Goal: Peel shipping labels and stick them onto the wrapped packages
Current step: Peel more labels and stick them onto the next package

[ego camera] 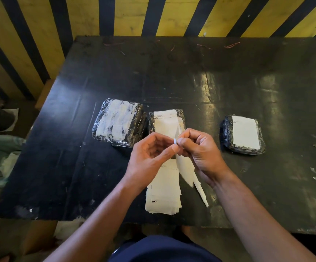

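White label (184, 170) is mid-peel above the worktop (229, 87), left hand (149, 154) and right hand (200, 150) each in a pinching grip at its top edge; next, backing must separate cleanly before sticking.

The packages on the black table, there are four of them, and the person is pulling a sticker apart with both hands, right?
Not quite: the head view shows three wrapped packages, not four: the left package, the middle package and the right package. The rest holds: the left hand and the right hand both pinch a label over the black table.
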